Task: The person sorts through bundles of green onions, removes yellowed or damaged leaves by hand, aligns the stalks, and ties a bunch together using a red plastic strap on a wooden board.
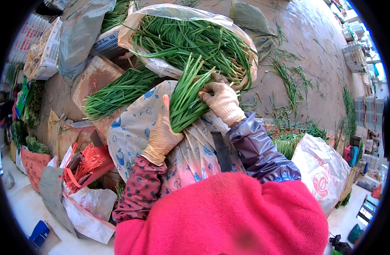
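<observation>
Over the apron [131,121], left hand [163,138] and right hand [223,100] curl fingers round a seemingly unfinished bunch [184,104], one pile [120,92] aside, many stalks [184,38] left.

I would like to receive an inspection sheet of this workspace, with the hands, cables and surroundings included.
Surface: brown floor, strewn with loose green stalks.
Work items: green bunch in front of the patterned apron; more greens in a clear bag; second bundle lying at left.
Clutter: red strips at left; white sack at right.
Left hand: gloved, supporting the bunch from lower left, thumb raised, fingers partly hidden.
Right hand: gloved, fingers curled against the bunch's right side.
Cables: nothing seen.
Surroundings: crates along the right edge.
</observation>
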`<action>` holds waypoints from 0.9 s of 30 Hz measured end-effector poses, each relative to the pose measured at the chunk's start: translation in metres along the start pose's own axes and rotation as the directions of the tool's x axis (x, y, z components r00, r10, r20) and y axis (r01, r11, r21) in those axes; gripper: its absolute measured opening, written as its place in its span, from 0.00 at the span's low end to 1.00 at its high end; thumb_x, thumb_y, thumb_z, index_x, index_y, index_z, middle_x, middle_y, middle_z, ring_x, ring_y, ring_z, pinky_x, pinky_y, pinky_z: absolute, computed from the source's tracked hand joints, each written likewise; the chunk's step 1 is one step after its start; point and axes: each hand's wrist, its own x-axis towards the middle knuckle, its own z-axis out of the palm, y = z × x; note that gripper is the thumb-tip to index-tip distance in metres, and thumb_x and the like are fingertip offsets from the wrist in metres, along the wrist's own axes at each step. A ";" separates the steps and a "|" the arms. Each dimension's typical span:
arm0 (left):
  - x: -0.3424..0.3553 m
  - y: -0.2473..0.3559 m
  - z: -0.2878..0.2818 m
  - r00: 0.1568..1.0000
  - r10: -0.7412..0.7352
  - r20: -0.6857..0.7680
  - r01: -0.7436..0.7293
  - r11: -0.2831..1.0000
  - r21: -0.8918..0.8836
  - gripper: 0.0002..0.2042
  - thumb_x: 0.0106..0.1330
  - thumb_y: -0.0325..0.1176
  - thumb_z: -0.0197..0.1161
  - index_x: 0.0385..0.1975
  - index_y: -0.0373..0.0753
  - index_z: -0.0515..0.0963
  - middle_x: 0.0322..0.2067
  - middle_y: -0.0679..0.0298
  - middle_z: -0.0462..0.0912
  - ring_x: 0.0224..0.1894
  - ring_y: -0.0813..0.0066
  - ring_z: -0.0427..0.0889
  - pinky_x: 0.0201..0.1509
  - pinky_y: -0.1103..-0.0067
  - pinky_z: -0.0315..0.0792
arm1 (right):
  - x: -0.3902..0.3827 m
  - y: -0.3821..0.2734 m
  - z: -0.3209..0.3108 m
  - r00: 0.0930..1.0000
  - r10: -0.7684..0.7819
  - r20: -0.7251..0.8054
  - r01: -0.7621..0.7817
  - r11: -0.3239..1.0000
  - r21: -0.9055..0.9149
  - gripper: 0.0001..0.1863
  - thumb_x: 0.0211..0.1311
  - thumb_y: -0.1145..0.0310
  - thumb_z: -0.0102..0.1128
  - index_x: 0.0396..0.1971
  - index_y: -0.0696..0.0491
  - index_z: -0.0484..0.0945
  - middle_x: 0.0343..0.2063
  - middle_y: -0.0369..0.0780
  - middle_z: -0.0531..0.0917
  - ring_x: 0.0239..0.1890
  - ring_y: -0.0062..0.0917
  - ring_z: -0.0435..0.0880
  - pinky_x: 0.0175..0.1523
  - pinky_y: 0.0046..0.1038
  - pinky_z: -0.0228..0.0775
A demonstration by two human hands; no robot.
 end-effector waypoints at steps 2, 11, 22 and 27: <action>-0.004 -0.015 0.000 0.994 0.084 0.073 -0.013 0.740 -0.672 0.50 0.56 0.42 0.70 0.70 0.37 0.39 0.64 0.47 0.60 0.62 0.57 0.67 0.64 0.74 0.62 | -0.002 0.002 0.003 0.990 0.108 0.093 -0.127 0.967 0.222 0.19 0.48 0.58 0.68 0.36 0.56 0.81 0.53 0.47 0.75 0.55 0.38 0.74 0.57 0.31 0.66; 0.009 -0.012 0.008 0.911 -0.370 0.183 0.395 0.656 -0.643 0.25 0.59 0.43 0.69 0.47 0.29 0.73 0.36 0.61 0.82 0.34 0.75 0.80 0.40 0.81 0.75 | 0.012 -0.011 -0.003 0.926 0.267 0.268 -0.307 0.944 0.123 0.29 0.47 0.50 0.70 0.43 0.57 0.78 0.49 0.46 0.76 0.52 0.42 0.76 0.55 0.35 0.67; -0.019 -0.010 0.029 0.918 -0.390 0.067 0.230 0.388 -0.893 0.22 0.52 0.38 0.75 0.42 0.32 0.76 0.35 0.66 0.81 0.33 0.80 0.77 0.39 0.82 0.73 | -0.005 0.002 -0.016 0.985 0.094 -0.144 -0.075 0.988 0.135 0.10 0.49 0.67 0.65 0.32 0.53 0.82 0.32 0.43 0.84 0.37 0.34 0.83 0.43 0.30 0.74; -0.026 -0.017 0.026 0.925 -0.379 0.038 0.228 0.470 -0.853 0.23 0.54 0.40 0.73 0.45 0.34 0.75 0.38 0.66 0.80 0.36 0.80 0.77 0.43 0.81 0.73 | 0.013 0.026 -0.024 0.981 0.108 -0.160 -0.089 0.989 0.118 0.12 0.50 0.60 0.64 0.33 0.50 0.81 0.27 0.44 0.83 0.34 0.40 0.82 0.41 0.36 0.74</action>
